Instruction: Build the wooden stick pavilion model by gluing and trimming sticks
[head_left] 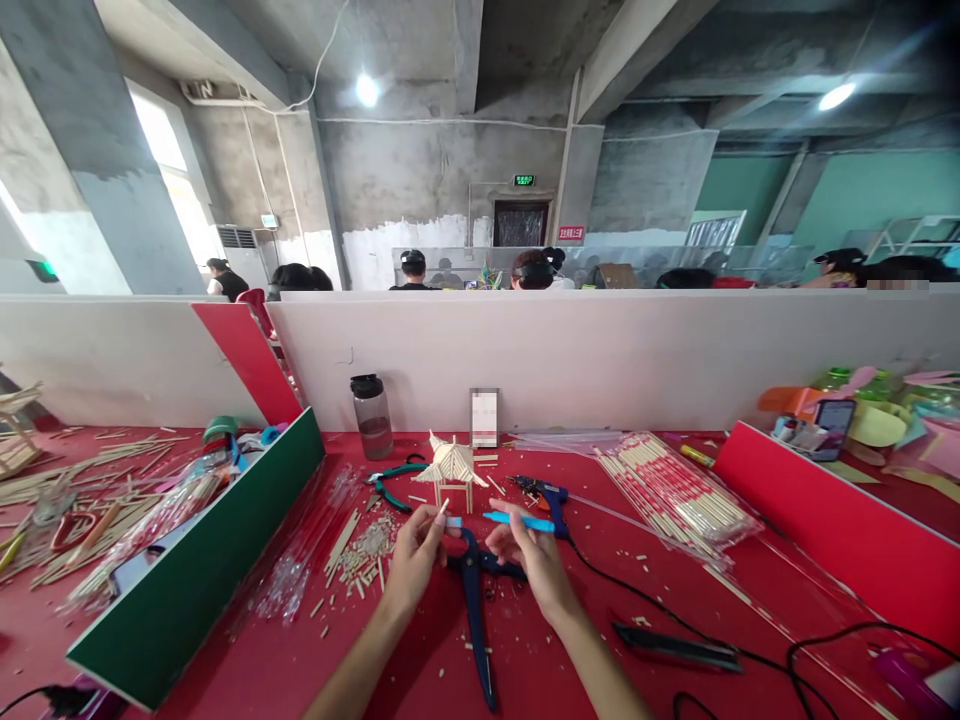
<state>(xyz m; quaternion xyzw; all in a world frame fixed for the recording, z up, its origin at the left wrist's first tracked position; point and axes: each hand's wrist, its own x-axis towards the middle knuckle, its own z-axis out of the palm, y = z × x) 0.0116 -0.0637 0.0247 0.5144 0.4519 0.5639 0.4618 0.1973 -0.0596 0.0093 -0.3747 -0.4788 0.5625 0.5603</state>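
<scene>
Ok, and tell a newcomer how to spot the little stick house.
On the red table, look toward the white divider along the back. Short of it, between green-handled pliers and a blue glue gun, is the little stick house. Unlike those two tools, it is pale and stands on thin legs under a peaked roof.

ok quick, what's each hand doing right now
Left hand: holding a short wooden stick, apparently a light-blue piece too.
Right hand: holding a blue pen.

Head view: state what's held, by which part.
Right hand: blue pen, near its middle. Left hand: wooden stick, below its tip; apparently a light-blue piece too, hold unclear.
</scene>
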